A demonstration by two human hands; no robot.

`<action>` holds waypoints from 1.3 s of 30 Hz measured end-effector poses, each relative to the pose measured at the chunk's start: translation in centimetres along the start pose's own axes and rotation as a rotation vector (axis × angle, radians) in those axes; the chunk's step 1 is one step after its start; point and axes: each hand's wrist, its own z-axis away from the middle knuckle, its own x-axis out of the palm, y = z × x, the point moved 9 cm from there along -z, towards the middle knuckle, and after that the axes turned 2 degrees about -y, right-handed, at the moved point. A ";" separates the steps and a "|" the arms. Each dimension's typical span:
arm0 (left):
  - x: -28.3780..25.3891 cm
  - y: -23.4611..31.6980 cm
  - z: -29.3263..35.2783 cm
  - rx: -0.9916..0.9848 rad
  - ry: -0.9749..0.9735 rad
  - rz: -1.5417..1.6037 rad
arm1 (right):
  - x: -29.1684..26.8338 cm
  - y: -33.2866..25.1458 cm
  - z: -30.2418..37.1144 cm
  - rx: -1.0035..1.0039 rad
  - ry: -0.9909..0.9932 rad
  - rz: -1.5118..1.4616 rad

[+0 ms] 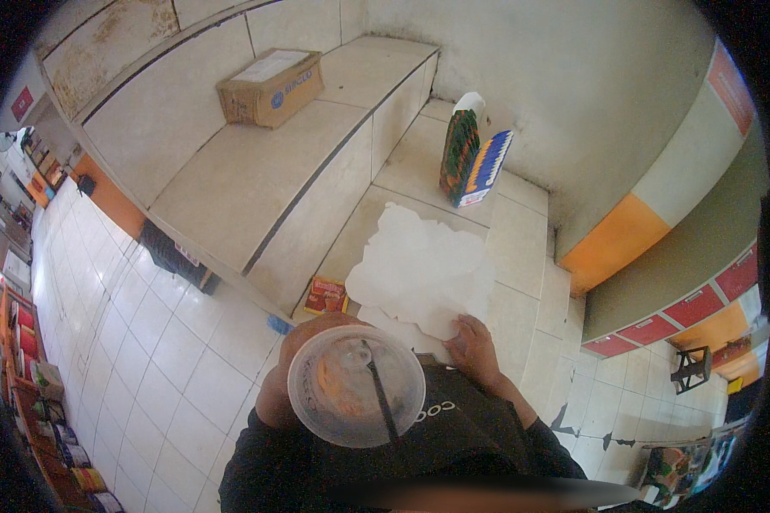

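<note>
Tub [305, 400] of translucent plastic, dark stick [382, 390] leaning inside, sitting in left hand [304, 339]; hand is wrapping tub's far side, fingertips hiding from me. Right hand [473, 349] seemingly pinching near edge of white sheets [419, 265] lying on tiled ledge [518, 256]. I'm judging step as one-handed sheet handling; next move probably calling for separating sheet cleanly, tub level. Beyond: red-yellow packet [326, 296], upright printed carton [460, 154], cardboard box [271, 92].

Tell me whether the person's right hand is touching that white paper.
Touching. The head view shows the right hand with its fingertips overlapping the near right edge of the white paper, no gap between.
</note>
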 end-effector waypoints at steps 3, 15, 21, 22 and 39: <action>-1.4 0.0 0.8 0.073 0.174 0.183 | 0.4 0.0 -0.1 -0.007 -0.024 -0.022; -19.5 1.7 1.5 -0.247 1.088 -0.782 | 0.8 0.7 -0.5 0.127 -0.143 -0.081; -23.5 -1.5 1.2 -0.325 1.105 -0.803 | 0.0 0.1 -0.3 0.046 -0.049 0.052; -24.5 -2.2 1.6 -0.262 1.099 -0.919 | 0.1 0.0 -0.5 0.041 -0.056 0.078; 3.5 -10.2 -7.6 0.121 0.130 0.165 | -14.2 1.8 5.1 0.368 0.716 -1.200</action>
